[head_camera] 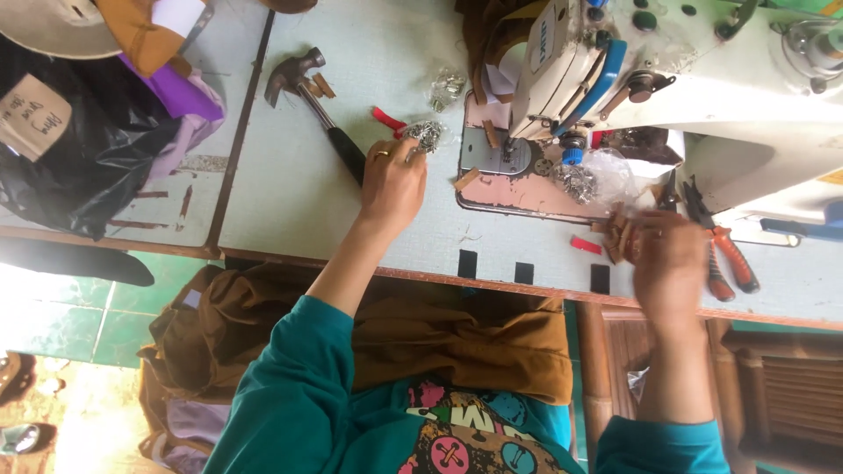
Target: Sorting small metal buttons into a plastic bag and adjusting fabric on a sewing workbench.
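Note:
My left hand (392, 186) rests on the pale sewing table (290, 193), its fingers pinching a small heap of shiny metal fittings (426, 134). A ring sits on one finger. My right hand (666, 259) is closed on a bunch of small tan leather strips (617, 235) at the table's right part, near a clear bag of metal fittings (590, 178). The white sewing machine (667, 61) stands beyond both hands, its metal needle plate (502, 156) between them.
A claw hammer (318, 105) lies left of my left hand. Red-handled pliers (724, 254) lie right of my right hand. A red clip (386, 118), loose tan strips, another fittings pile (448, 88), a black bag (79, 158) and purple cloth sit around. Brown fabric covers my lap.

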